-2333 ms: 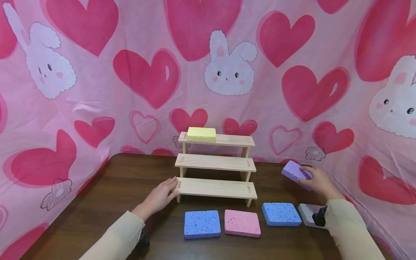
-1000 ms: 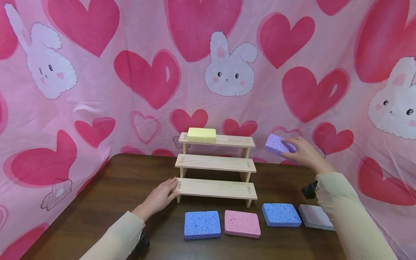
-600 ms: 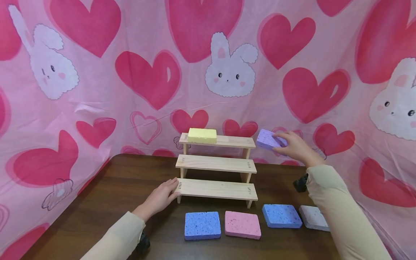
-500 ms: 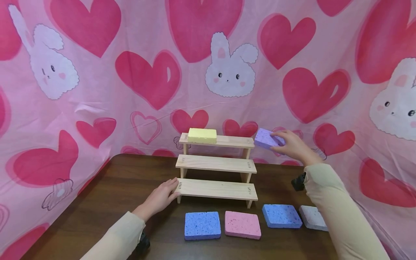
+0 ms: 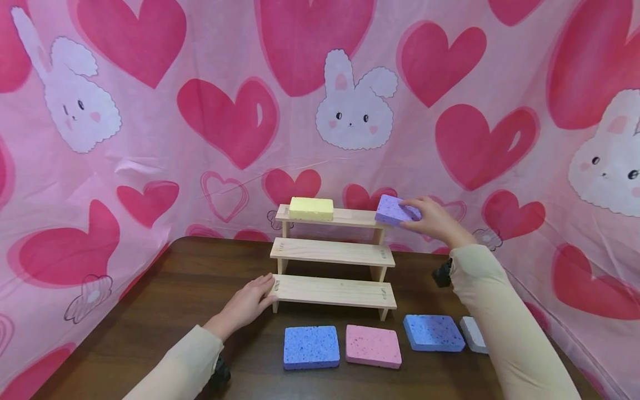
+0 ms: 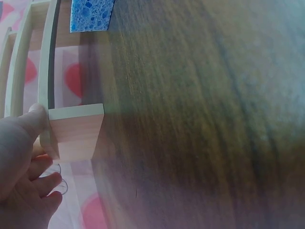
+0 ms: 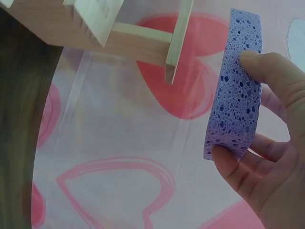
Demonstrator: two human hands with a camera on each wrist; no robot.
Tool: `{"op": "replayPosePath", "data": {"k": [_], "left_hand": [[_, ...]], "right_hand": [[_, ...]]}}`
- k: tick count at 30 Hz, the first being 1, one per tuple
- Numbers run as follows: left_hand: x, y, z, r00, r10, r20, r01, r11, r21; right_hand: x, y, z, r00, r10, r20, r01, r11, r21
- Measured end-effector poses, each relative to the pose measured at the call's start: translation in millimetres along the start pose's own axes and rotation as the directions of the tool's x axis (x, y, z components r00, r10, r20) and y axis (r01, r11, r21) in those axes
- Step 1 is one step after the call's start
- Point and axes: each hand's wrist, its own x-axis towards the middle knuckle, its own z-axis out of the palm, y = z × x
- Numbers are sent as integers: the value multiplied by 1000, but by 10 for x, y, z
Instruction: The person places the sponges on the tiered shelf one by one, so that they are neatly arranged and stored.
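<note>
My right hand pinches a purple sponge at the right end of the top step of a wooden three-step stand. In the right wrist view, thumb and fingers grip this sponge, which is apart from the stand's wood. My left hand holds the left end of the lowest step; in the left wrist view its thumb presses the board's edge, with some fingers curled below. A yellow sponge lies on the left part of the top step.
In front of the stand, a blue sponge, a pink sponge and another blue sponge lie on the dark wooden table. My right sleeve partly hides a pale grey sponge. A pink cloth with hearts and rabbits hangs behind.
My right hand has carried the purple sponge up and leftward from above the table's right side to the top step's right end. The left hand has stayed on the lowest step.
</note>
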Motion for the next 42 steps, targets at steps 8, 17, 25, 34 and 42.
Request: {"op": "replayPosePath", "data": {"k": [8, 17, 25, 34, 42], "left_hand": [[4, -7, 8, 1000, -1, 1, 1, 1000, -2], [-6, -4, 9, 1000, 7, -6, -7, 1000, 6], [-11, 2, -2, 1000, -6, 0, 6, 1000, 4], [-1, 4, -3, 1000, -4, 0, 4, 1000, 10], [0, 7, 1, 1000, 3, 2, -3, 1000, 13]], "right_hand": [[125, -101, 107, 1000, -16, 25, 15, 1000, 27], [248, -212, 199, 998, -66, -1, 66, 996, 58], [322, -291, 287, 997, -79, 4, 78, 994, 72], [419, -334, 409, 994, -107, 14, 106, 992, 73], [447, -349, 496, 996, -85, 38, 83, 994, 66]]}}
